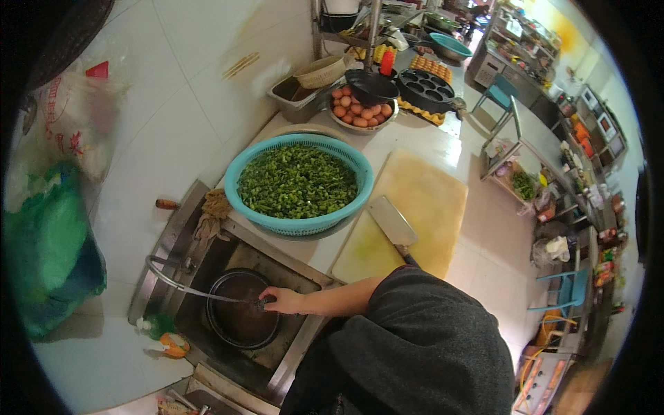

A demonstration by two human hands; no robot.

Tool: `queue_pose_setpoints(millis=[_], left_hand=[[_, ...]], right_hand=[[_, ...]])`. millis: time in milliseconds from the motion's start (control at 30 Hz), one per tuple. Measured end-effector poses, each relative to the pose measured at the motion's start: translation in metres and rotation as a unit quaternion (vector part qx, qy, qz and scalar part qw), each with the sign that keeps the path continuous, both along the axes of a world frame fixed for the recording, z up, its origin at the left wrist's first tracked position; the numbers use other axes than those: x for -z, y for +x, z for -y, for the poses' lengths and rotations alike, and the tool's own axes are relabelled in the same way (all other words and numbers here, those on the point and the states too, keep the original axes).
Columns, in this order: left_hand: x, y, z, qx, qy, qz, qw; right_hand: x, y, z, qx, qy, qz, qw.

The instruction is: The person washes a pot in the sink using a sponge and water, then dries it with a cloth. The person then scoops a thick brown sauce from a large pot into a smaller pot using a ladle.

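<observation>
My right hand reaches over the sink, its fingers closed on a small dark scouring pad. A stream of water from the curved metal faucet runs to the pad. Below the hand, a round black pan with brownish water in it stands in the sink basin. My left hand is out of view. Beyond the sink, a turquoise colander full of chopped greens sits on the counter. A cleaver lies on the yellowed cutting board, its handle partly behind my sleeve.
A brown cloth and a glove lie on the sink's rim. Farther back stand a bowl of eggs, a black pan and a multi-cup pan. An orange-wrapped item is beside the sink; bags hang at the left.
</observation>
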State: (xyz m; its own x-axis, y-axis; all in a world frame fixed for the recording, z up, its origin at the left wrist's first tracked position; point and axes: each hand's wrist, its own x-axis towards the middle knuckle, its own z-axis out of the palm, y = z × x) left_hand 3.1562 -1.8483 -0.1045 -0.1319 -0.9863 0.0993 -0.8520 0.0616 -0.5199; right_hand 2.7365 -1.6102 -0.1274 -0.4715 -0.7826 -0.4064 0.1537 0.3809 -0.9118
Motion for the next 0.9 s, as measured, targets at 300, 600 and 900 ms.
queue_pose_setpoints(millis=[300,600,900], left_hand=[[-0.065,-0.048,-0.062,0.123,-0.138,0.490,0.852],[0.003,-0.040,-0.098,-0.061,-0.148,0.987,0.004],[-0.011,-0.122,-0.173,0.225,-0.048,0.966,-0.116]], right_hand=[[0.003,-0.003,-0.015,0.022,0.037,-0.035,0.998],[0.044,-0.007,-0.003,0.102,0.011,0.235,0.967],[0.051,-0.030,0.088,0.103,0.066,0.322,0.939]])
